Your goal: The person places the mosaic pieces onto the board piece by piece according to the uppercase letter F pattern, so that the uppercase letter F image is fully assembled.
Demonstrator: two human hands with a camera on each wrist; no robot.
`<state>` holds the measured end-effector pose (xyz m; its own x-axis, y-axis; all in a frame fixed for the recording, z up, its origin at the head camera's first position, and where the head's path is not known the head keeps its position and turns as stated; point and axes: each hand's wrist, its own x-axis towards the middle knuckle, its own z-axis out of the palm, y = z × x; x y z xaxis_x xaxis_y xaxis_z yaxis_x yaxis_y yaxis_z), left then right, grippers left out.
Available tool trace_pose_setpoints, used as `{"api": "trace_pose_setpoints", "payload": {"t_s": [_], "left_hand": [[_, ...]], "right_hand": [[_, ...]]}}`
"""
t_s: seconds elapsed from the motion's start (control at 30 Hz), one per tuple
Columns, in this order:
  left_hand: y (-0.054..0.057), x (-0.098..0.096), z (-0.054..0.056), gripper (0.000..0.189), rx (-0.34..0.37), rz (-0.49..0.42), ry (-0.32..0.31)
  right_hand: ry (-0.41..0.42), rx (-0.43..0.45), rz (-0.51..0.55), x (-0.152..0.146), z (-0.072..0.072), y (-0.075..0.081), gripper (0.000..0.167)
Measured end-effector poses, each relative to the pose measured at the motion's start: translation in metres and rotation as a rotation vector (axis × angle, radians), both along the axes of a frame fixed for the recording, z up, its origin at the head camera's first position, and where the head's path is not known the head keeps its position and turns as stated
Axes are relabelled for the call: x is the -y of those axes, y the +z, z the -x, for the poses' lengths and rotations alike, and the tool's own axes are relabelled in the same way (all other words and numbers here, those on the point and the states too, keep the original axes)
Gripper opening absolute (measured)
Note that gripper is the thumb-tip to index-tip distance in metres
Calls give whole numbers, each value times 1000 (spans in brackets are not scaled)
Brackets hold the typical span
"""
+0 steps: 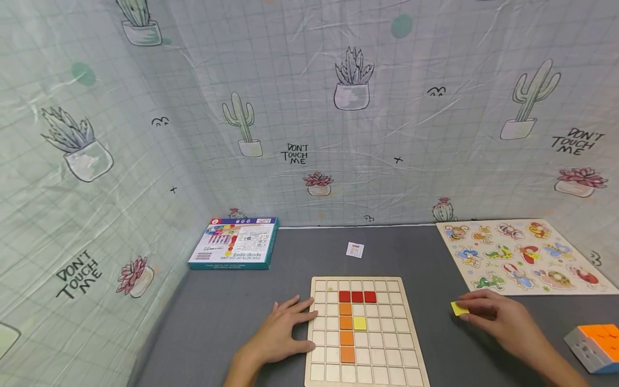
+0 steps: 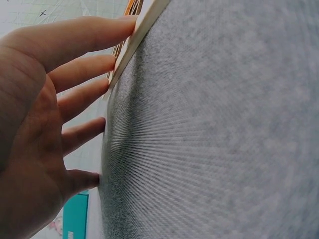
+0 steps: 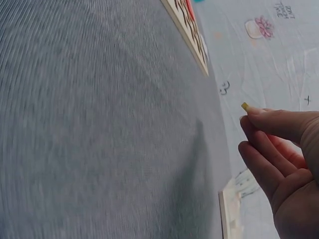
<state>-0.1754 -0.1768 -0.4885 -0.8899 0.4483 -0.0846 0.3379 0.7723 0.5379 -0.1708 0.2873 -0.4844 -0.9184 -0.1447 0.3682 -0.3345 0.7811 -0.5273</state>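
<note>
A wooden grid board lies on the dark table, with three red tiles in a row, several orange tiles in a column below and one yellow tile beside that column. My left hand rests at the board's left edge, thumb and fingertips touching it, fingers spread and fairly straight, as the left wrist view also shows. To the right of the board, my right hand pinches another yellow tile between thumb and fingers. In the right wrist view this tile pokes out past the fingertips, above the table.
Behind the board lies a small printed card. A teal-edged box is at the back left, and an insect picture board at the back right. Near the right edge sits a puzzle cube. Cactus-print fabric walls the table's back and left.
</note>
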Motion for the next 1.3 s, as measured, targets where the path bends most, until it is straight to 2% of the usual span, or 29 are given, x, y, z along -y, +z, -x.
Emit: {"api": "trace_pose_setpoints", "payload": {"t_s": [0.33,0.63,0.97,1.3], "left_hand": [[0,-1,0,64,9,0,7],[1,-1,0,64,10,5,5],[2,-1,0,64,4,-14,8],[2,0,0,62,-10,-13,-7]], "right_hand": [[144,-9,123,33,4,-6,21],[240,120,176,68,5,-7,15],[323,228,204,106,13,0,12],[376,206,226,129,14,6,10]]}}
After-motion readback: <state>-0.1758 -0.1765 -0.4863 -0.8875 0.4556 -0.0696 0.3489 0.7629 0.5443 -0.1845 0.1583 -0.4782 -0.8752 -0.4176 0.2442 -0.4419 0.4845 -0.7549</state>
